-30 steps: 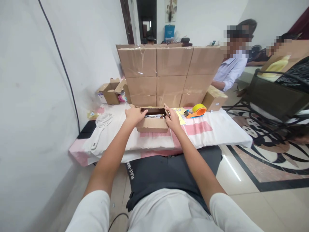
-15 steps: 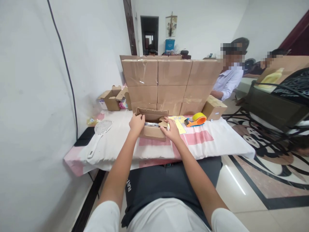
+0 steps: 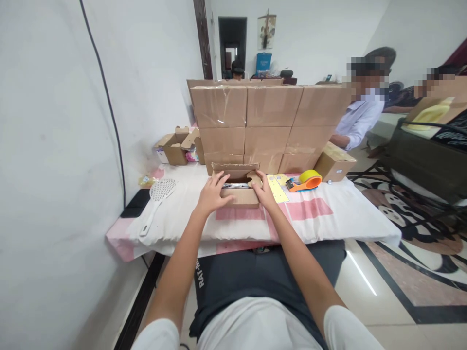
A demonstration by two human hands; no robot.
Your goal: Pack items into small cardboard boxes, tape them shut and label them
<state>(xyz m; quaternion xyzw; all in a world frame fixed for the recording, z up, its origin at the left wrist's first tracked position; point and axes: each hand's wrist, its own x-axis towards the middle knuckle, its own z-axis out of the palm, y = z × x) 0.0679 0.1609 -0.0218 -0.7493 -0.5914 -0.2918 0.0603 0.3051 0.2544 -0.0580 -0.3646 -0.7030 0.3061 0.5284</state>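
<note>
- The small cardboard box [image 3: 241, 198] is sitting at the centre of the frame, its top open, on the cloth-covered surface [image 3: 186, 206]; the contents [image 3: 236, 185] are showing only as a thin greyish strip, too small to be making out.
- The right end flap [image 3: 252, 178] is leaning in over the opening; the rear flap [image 3: 235, 166] is standing up along the far edge, so it is seemingly leaving room for working the end flap first.
- The left hand [image 3: 211, 195] is covering the box's left end, fingers spread, thumb lying along the near wall; in my judgement this broad hold is serving well for bracing, provided the thumb is not bowing the thin card inward.
- The right hand [image 3: 265, 192] is touching the box at the right end flap, thumb and forefinger bent around it; whether they are pinching it I cannot tell; good handling is probably depending on guiding the flap along its crease, since pushing at a corner is risking a buckle.
- Even, light pressure from both sides is likely keeping the walls square; the contents are seemingly lying below the rim, and pressing deep is risking disturbing them.
- Right of centre, the orange tape dispenser [image 3: 308, 183] is lying beside the yellow sheet [image 3: 279, 190]; behind the box, the carton stack [image 3: 268, 107] is standing close, so pushing away gently is wiser.
</note>
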